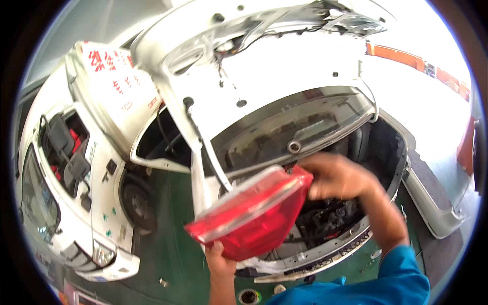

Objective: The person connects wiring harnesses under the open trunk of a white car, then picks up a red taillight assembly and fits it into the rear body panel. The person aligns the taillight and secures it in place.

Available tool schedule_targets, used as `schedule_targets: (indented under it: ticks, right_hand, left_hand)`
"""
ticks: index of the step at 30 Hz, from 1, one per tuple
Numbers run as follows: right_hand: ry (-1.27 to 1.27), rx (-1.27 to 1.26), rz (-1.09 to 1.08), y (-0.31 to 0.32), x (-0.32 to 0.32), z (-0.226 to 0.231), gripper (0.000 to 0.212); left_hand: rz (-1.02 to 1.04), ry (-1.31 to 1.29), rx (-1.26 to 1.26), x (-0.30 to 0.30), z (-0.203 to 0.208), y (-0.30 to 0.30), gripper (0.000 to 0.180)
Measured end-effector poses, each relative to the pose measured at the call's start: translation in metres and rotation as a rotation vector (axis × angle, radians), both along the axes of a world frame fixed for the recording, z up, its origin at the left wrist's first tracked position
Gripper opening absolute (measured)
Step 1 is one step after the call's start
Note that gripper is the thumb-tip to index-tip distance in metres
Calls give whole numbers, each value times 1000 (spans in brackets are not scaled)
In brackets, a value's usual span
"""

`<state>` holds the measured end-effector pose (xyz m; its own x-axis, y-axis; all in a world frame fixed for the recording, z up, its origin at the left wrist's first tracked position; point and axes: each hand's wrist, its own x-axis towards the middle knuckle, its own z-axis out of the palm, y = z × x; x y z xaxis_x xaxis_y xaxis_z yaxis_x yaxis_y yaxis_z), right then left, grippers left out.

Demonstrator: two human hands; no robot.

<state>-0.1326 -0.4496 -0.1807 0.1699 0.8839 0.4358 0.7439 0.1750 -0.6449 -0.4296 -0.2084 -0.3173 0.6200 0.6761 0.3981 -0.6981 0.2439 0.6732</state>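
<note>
A red tail light (254, 213) with a pale stripe across its lens is held up in front of the car's open rear. My left hand (221, 262) is closed on its lower left end, thumb on the lens and the other fingers hidden behind. At the light's upper right corner is my right hand (335, 178), smeared by motion. Its fingers bend toward the back of the light, and whether they grip it cannot be seen. Behind the light, the white car's boot (335, 223) shows a bare, dark interior, and its raised tailgate (284, 66) stands above.
A white truck (96, 193) with a box body is parked at left. A car door (162, 147) stands open between the vehicles. On the floor at right lies a silver-grey bumper (432, 213). A small round tin (249, 296) sits on the green floor (168, 218) near me.
</note>
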Motion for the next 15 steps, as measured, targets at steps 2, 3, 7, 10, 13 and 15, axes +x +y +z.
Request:
schedule_targets:
  ticks: [2,3,7,10,13,15]
  right_hand:
    - [-332,167,-372,2,19,66,70]
    - [-147,422,-375,13,29,100,62]
    - [-917,766,-725,43,59,271,74]
    - [-930,757,-866,74,56,342,70]
    - [-829,450,-806,97,61,365,71]
    - [-962,388,-787,116,73,355,68]
  left_hand:
    - [22,2,-101,-13,7,9,67]
    - [8,-2,-131,-18,9,12,64]
    - [81,-5,-165,-26,17,21,62]
    - [117,-20,-170,-35,14,24,62]
    - [127,-70,-223,-51,4,31,59]
    - [195,-60,-258,-68,-4,37,58]
